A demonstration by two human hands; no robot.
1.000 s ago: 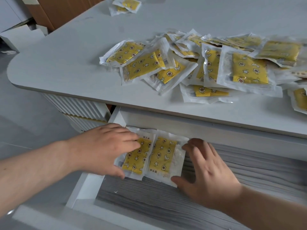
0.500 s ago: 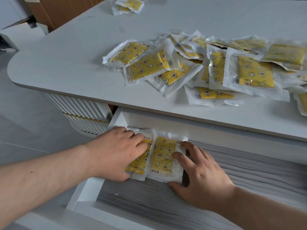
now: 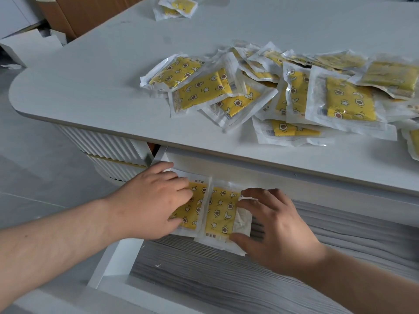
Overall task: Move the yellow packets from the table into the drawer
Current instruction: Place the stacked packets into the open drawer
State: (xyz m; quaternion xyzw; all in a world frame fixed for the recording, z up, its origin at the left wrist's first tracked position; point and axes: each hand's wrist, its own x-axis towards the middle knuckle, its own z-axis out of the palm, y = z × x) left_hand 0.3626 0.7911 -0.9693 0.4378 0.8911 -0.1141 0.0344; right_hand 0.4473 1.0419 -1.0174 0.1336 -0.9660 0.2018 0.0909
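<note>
Two yellow packets with star and flower print lie side by side at the back left of the open drawer point(image 3: 113, 257). My left hand point(image 3: 149, 200) lies flat on the left packet point(image 3: 197, 196) and covers most of it. My right hand point(image 3: 276, 227) has its fingertips on the right edge of the right packet point(image 3: 221, 214) and its thumb at the packet's lower corner. A pile of several more yellow packets point(image 3: 272, 91) is spread over the white table point(image 3: 102, 75) above the drawer.
A couple of packets point(image 3: 175, 6) lie apart at the table's far edge. The drawer's grey wood-grain bottom point(image 3: 204, 275) extends to the right. A ribbed white cabinet side point(image 3: 108, 150) stands under the table at left. A brown box point(image 3: 90, 10) stands behind.
My right hand has moved left until it touches the right packet's edge. Both packets have slid a little toward the drawer's back left corner under my hands.
</note>
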